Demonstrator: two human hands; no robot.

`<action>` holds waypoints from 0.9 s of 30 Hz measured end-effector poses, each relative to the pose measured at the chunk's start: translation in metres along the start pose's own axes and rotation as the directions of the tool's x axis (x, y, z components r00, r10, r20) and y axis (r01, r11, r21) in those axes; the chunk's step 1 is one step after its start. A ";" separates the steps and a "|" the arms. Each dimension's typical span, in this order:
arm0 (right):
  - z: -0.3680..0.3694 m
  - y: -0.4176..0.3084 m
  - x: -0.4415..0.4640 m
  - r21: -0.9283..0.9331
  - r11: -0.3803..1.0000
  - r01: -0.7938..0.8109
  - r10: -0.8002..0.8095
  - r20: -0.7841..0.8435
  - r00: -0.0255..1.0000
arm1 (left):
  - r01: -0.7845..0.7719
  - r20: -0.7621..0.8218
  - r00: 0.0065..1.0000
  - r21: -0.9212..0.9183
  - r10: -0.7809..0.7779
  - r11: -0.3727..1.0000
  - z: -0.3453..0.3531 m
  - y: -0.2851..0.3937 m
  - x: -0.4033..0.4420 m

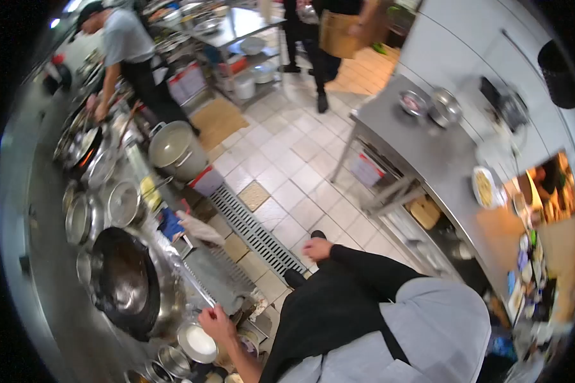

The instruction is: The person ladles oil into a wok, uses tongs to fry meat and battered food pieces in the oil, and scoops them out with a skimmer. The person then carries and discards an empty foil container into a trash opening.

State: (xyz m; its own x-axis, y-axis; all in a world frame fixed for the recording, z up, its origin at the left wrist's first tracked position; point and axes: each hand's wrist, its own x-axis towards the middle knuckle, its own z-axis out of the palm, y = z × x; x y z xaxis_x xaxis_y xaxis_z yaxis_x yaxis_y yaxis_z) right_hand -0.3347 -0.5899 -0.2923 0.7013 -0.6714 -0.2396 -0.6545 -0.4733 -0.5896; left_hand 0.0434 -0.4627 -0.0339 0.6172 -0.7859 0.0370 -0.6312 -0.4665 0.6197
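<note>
At the lower left, my left hand [218,324] is closed at the near end of a thin, pale metal strip [195,284] along the stove's front edge. Whether it grips the strip or something small is unclear. Just below the hand is a metal bowl of white contents [200,342]. A large dark wok [124,281] sits on the stove, up and left of it. My right hand [316,249] hangs in front of my black apron [319,306], over the floor, touching no visible object. Its fingers look bent but are blurred.
A floor drain grate [255,230] runs between stove and tiles. A large pot [176,150] stands beyond, near a co-worker [131,51] at the stove. Another person [319,38] stands farther back. On the right, a steel table [421,150] holds metal bowls [445,107] and a white dish [485,187].
</note>
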 end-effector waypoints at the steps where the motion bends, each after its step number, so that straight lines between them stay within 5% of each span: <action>1: -0.083 -0.096 -0.004 0.646 0.592 -0.481 0.356 0.326 0.876 | 0.007 0.016 1.000 -0.032 -0.006 0.999 -0.007 0.012 -0.010; 3: -0.077 -0.145 0.017 0.830 0.370 -0.417 0.221 0.357 0.908 | -0.104 0.037 0.994 -0.056 0.106 0.993 -0.012 0.026 -0.024; 4: -0.089 -0.175 0.023 0.843 0.346 -0.412 0.094 0.406 0.909 | -0.153 0.038 0.987 -0.067 0.156 0.986 -0.014 0.032 -0.032; 7: -0.136 -0.255 0.018 0.884 -0.056 -0.465 -0.100 0.458 0.883 | -0.139 0.091 0.980 -0.323 0.177 0.936 -0.004 0.081 -0.051; 9: -0.147 -0.275 0.022 0.846 -0.264 -0.463 -0.203 0.421 0.884 | -0.315 0.154 0.917 -0.290 0.369 0.904 0.015 0.081 -0.056; 13: -0.095 -0.223 0.062 0.867 -0.387 -0.313 -0.064 0.313 0.948 | -0.512 0.242 0.771 -0.315 0.589 0.799 0.048 0.110 -0.059; 16: -0.112 -0.168 0.031 0.913 -0.373 -0.163 0.283 0.279 0.918 | -0.467 0.284 0.757 -0.394 0.588 0.791 0.059 0.131 -0.058; 18: -0.114 -0.109 -0.007 0.934 -0.326 -0.145 0.497 0.300 0.814 | -0.427 0.351 0.740 -0.414 0.574 0.804 0.067 0.133 -0.054; 19: -0.109 -0.076 -0.032 0.962 -0.138 -0.235 0.721 0.260 0.642 | -0.443 0.373 0.719 -0.403 0.586 0.801 0.073 0.132 -0.051; 20: -0.095 -0.039 -0.068 0.926 0.076 -0.371 0.789 0.172 0.590 | -0.460 0.394 0.699 -0.392 0.597 0.797 0.079 0.132 -0.049; 21: -0.061 0.009 -0.103 0.702 0.376 -0.605 0.865 -0.031 0.501 | -0.477 0.414 0.677 -0.381 0.608 0.792 0.085 0.133 -0.046; 22: -0.041 0.038 -0.147 0.556 0.416 -0.720 0.876 -0.033 0.480 | -0.464 0.439 0.662 -0.396 0.607 0.793 0.092 0.134 -0.044; 24: 0.010 0.072 -0.234 0.462 0.291 -0.838 0.956 -0.103 0.275 | -0.435 0.489 0.632 -0.418 0.601 0.798 0.106 0.136 -0.039; 26: -0.019 0.024 -0.302 0.617 -0.124 -0.777 0.980 0.198 0.000 | -0.443 0.524 0.597 -0.417 0.608 0.794 0.119 0.143 -0.033; 27: 0.038 0.046 -0.334 0.615 -0.107 -0.781 0.992 0.016 -0.123 | -0.446 0.540 0.580 -0.416 0.610 0.792 0.127 0.151 -0.032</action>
State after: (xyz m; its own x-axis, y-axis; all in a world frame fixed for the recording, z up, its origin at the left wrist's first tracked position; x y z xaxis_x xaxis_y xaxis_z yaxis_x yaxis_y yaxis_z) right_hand -0.5885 -0.3654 -0.2690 -0.7312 -0.3774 -0.5682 -0.3037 0.9260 -0.2243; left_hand -0.1312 -0.5599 -0.0415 -0.2809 -0.9594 -0.0237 -0.5797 0.1499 0.8009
